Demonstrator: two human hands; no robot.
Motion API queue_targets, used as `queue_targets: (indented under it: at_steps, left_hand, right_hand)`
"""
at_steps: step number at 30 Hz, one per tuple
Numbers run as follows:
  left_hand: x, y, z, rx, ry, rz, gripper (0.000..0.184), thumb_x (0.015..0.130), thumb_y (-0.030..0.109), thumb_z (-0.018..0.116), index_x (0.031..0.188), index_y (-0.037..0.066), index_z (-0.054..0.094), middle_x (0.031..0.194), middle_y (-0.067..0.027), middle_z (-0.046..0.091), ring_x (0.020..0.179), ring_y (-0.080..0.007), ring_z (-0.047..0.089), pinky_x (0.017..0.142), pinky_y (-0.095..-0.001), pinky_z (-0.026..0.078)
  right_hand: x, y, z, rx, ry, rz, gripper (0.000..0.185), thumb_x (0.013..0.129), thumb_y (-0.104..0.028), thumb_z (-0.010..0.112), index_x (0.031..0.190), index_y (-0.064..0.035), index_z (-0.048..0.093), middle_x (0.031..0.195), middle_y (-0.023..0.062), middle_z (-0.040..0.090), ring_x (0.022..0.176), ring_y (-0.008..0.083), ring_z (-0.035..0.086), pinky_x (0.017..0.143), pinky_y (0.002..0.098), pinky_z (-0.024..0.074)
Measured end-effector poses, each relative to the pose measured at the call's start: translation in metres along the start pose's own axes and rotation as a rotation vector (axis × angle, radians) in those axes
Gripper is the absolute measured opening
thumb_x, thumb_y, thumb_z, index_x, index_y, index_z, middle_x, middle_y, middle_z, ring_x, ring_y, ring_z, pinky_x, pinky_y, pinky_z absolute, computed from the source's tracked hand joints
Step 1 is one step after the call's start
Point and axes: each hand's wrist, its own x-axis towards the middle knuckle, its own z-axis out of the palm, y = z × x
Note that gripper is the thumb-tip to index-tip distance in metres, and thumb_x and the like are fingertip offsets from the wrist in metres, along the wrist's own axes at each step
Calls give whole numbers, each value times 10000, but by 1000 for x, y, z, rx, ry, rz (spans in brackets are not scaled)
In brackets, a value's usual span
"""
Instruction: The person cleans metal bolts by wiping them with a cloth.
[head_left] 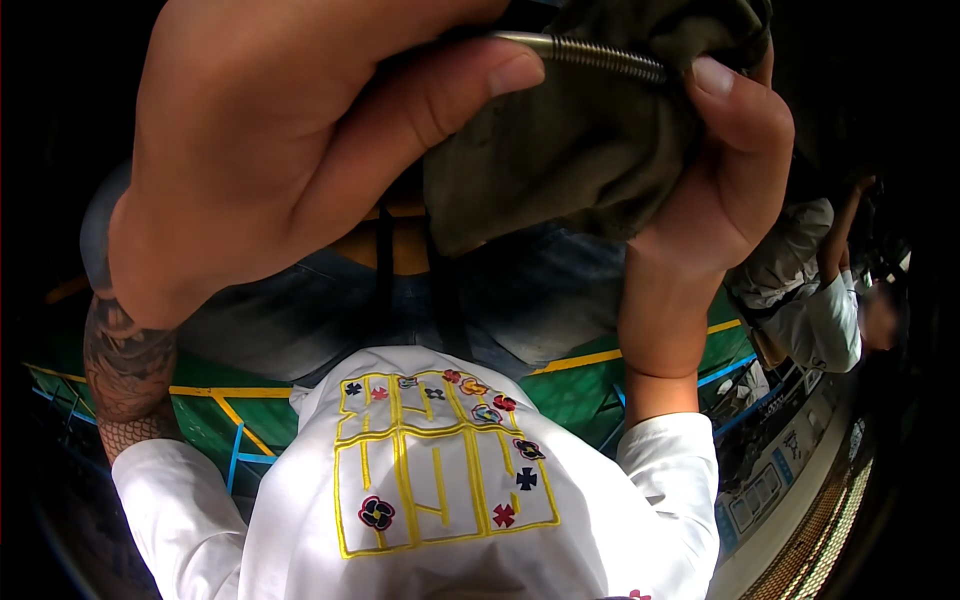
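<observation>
Watching from afar through the head camera, I saw the metal rod near the top of the view, between the two hands. The left hand was curled, its thumb against the rod's smooth part, its other fingers mostly hidden. The right hand was wrapped round a dark cloth, with its thumb at the rod's ribbed end; whether it pinched the metal too, I could not tell. I judged the work to be partway: rod and cloth were already together in the grip, the cloth bunched behind and beyond the ribbed part, the smooth stretch by the left thumb uncovered. How much was left did not show. I made out no container by the hands, and whatever the cloth's folds held was hidden. Another person appeared well apart, toward the right edge.
</observation>
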Motion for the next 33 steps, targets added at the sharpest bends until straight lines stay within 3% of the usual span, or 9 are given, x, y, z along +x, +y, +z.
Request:
queue_targets:
  at_steps: [2,5,10,13,15,20,22,27,33]
  left_hand:
    - [1,1,-1,0,3,3,149,903,118,593,800,12,573,581,-34,460,471,-124,421,453,-247,330]
    - [1,1,-1,0,8,4,145,901,116,595,802,12,574,583,-34,462,472,-124,423,453,-247,331]
    - [1,1,-2,5,14,7,140,897,114,599,804,11,577,585,-34,467,473,-123,427,455,-246,333]
    - [1,1,-2,6,18,6,137,895,112,602,805,11,579,586,-34,469,474,-123,429,456,-245,335]
    - [1,1,-2,5,18,7,134,893,111,603,806,11,580,587,-34,471,475,-122,431,456,-244,336]
    - [0,1,-3,6,21,7,129,890,108,608,809,11,583,589,-34,475,477,-121,435,457,-243,338]
    - [1,1,-4,6,22,6,127,888,107,609,809,11,584,590,-34,477,478,-121,436,458,-243,339]
    - [1,1,-3,10,24,8,122,885,104,613,812,10,586,593,-34,481,479,-120,440,459,-241,342]
    - [2,1,-3,14,22,16,116,880,100,618,814,10,590,595,-35,486,481,-119,445,461,-240,345]
  right_hand:
    - [-6,7,-2,-198,-4,-148,237,865,-7,378,1050,26,522,1230,168,520,1103,277,534,996,387,424]
    - [-4,8,-4,-160,-14,-162,235,872,-13,378,1057,31,517,1233,163,518,1103,272,533,993,382,423]
    - [27,-26,50,532,161,349,392,656,-177,530,978,46,520,836,140,612,733,198,598,677,288,503]
    - [19,-19,28,496,28,331,316,731,-107,483,1013,31,517,988,147,583,901,227,581,833,335,483]
    - [7,-14,13,317,91,301,225,873,-8,385,1053,27,515,1231,158,519,1105,259,529,989,372,421]
    - [-1,8,-1,-155,0,-78,318,852,-77,389,1118,55,502,1179,147,554,1083,233,540,985,342,413]
    - [1,8,-3,-131,-26,-78,340,848,-91,390,1133,59,500,1164,145,562,1076,231,545,983,339,414]
    - [6,-11,9,405,6,295,342,851,-94,396,1147,41,503,1141,147,576,1060,239,563,973,348,431]
    - [4,-11,8,388,60,314,301,867,-92,397,1105,41,525,1112,140,598,1053,239,574,967,362,442]
